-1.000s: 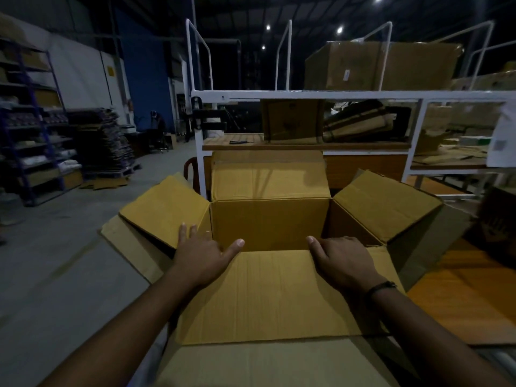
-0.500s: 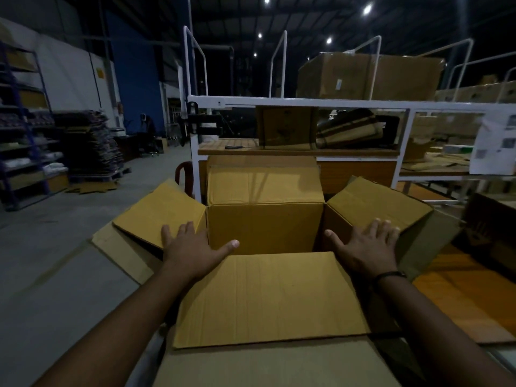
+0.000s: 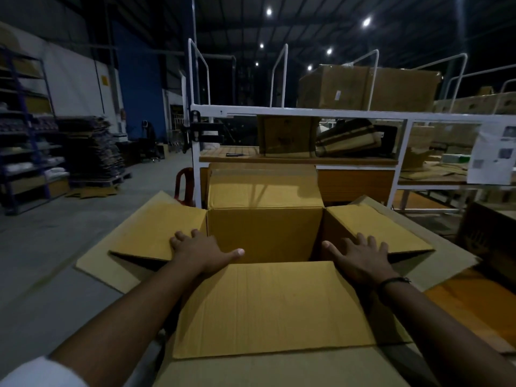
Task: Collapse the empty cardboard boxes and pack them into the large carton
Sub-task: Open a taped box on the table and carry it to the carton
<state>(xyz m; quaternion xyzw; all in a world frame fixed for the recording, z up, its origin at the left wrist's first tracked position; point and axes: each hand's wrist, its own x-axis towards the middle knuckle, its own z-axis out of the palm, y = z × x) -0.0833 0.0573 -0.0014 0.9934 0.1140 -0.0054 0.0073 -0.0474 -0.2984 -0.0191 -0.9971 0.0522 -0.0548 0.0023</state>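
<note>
An open brown cardboard box point(image 3: 265, 233) stands in front of me with its four flaps spread outward. My left hand point(image 3: 202, 251) lies flat on the left flap point(image 3: 159, 233) near the box corner, fingers spread, thumb pointing across the opening. On the right flap point(image 3: 377, 230), near its inner edge, my right hand point(image 3: 361, 258) presses with fingers straight and splayed. The near flap point(image 3: 273, 305) lies flat toward me between my forearms. The box interior is dark and its bottom is hidden.
A larger flattened cardboard sheet point(image 3: 95, 269) lies under the box. Behind it stands a white metal rack point(image 3: 296, 113) holding cartons and a wooden shelf. A red plastic chair point(image 3: 183, 185) is at the rack's left; stacked cardboard point(image 3: 92, 146) and shelving line the left wall.
My right hand left the near flap and moved onto the right flap, pushing it outward. My left hand slid further onto the left flap. Both side flaps now lie lower.
</note>
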